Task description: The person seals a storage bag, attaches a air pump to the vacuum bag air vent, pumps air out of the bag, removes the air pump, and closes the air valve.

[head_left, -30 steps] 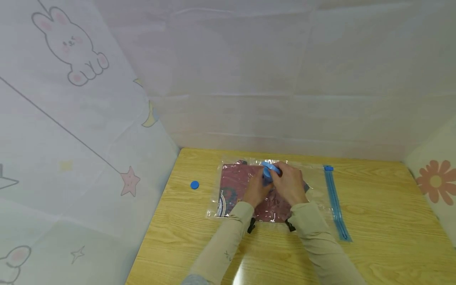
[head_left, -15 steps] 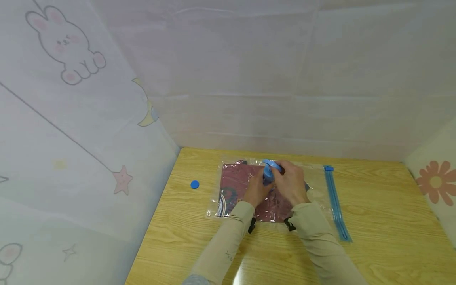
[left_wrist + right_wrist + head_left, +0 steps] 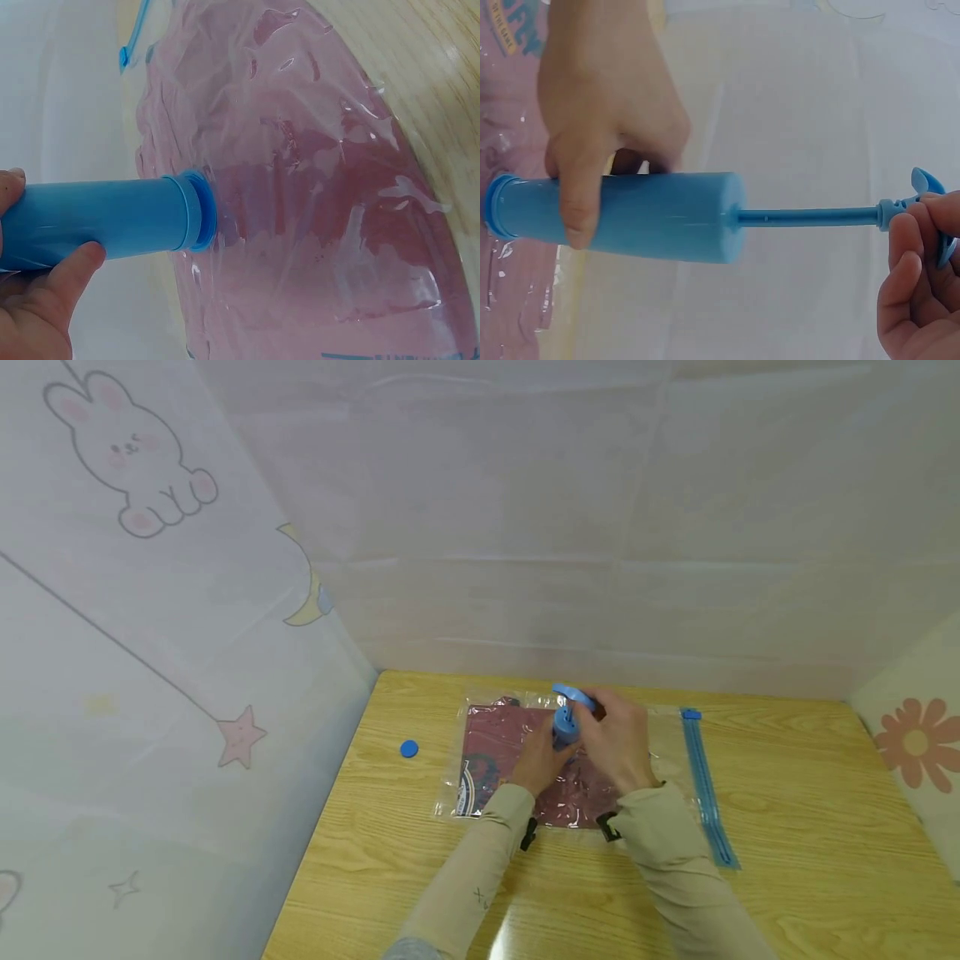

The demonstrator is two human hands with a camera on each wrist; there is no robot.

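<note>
A blue hand pump (image 3: 566,725) stands upright on a clear vacuum storage bag (image 3: 675,739) with a folded maroon cloth item (image 3: 495,739) inside. My left hand (image 3: 542,760) grips the pump's barrel (image 3: 667,217), thumb and fingers around it. In the left wrist view the barrel's lower collar (image 3: 199,210) meets a round valve on the bag. My right hand (image 3: 618,739) holds the curved handle (image 3: 573,695) above the barrel. A length of thin rod (image 3: 810,217) shows between handle and barrel in the right wrist view.
A round blue cap (image 3: 408,749) lies on the wooden table (image 3: 360,827) left of the bag. The bag's blue zip strip (image 3: 708,793) with its slider (image 3: 692,715) runs along the right end. Two black buckles (image 3: 529,833) poke out at the near edge. Pale printed sheets hang behind.
The right hand has risen with the handle, and more of the rod shows above the barrel. My left hand and the bag stay nearly where they were.
</note>
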